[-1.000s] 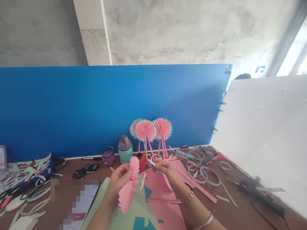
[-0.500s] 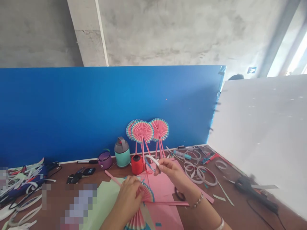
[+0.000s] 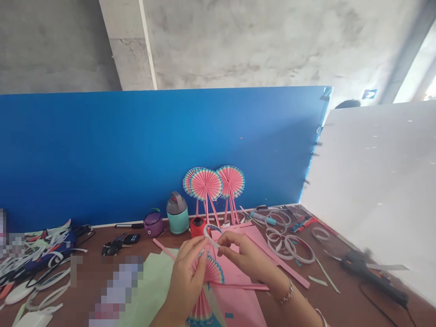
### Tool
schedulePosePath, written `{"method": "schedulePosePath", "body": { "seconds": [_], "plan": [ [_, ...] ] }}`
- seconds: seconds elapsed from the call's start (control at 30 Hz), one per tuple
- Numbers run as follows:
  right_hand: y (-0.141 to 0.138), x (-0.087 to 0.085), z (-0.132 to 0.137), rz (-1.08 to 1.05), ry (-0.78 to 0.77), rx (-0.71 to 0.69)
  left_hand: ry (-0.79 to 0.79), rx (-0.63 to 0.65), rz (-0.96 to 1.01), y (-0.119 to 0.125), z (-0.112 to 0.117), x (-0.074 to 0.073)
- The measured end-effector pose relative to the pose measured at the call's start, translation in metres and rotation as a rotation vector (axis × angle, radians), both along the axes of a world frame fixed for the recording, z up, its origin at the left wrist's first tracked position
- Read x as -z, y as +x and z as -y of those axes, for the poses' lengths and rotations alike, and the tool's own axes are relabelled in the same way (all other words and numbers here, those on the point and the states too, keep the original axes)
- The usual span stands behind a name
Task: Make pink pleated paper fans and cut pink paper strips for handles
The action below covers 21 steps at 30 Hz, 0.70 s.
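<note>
My left hand presses down on a pink pleated paper fan with a blue edge that lies on pink paper sheets. Its fingers are curled over the fan's middle. My right hand pinches a curled white strip of tape just above the fan. A thin pink paper stick lies under the fan, pointing right.
Finished pink fans on sticks lean on the blue board. A red thread spool, teal bottle, purple pot, tape rings, a glue gun and white strip scraps lie around. Green paper is at left.
The fan, held upright in my left hand a second ago, now lies flat on the paper. My right hand lifted the curled strip and brought it left, close over the fan.
</note>
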State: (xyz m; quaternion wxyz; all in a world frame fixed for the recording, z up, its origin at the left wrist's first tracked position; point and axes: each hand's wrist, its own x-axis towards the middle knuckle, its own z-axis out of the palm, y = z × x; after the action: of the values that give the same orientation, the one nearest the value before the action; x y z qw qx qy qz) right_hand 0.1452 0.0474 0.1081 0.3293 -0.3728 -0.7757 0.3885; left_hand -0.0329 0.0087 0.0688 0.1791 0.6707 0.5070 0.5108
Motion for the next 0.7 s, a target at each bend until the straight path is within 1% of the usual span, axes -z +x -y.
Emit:
{"method": "schedulePosePath", "body": {
  "seconds": [0.17,0.27,0.4,0.5,0.57,0.7],
  "plan": [
    [-0.0012,0.0025,0.0025,-0.006,0.055,-0.021,-0.068,-0.037,0.163,-0.0003,-0.0021,0.0006],
    [-0.0036,0.0039,0.0041,-0.015,0.073,-0.04,-0.069,-0.071,0.217,-0.001,-0.0022,0.0],
    [-0.0037,0.0011,0.0044,-0.014,0.026,-0.034,-0.078,-0.092,0.236,-0.0033,-0.0018,-0.0048],
    [-0.0022,-0.0018,0.0036,-0.003,-0.025,0.023,-0.118,-0.097,0.247,-0.0048,-0.0024,-0.0075],
    [-0.0013,-0.0027,0.0031,0.017,-0.054,0.059,-0.136,-0.101,0.256,-0.0052,-0.0034,-0.0074],
    [-0.001,-0.0022,0.002,0.035,-0.065,0.08,-0.154,-0.086,0.295,-0.0049,-0.0067,-0.0029]
  ]
}}
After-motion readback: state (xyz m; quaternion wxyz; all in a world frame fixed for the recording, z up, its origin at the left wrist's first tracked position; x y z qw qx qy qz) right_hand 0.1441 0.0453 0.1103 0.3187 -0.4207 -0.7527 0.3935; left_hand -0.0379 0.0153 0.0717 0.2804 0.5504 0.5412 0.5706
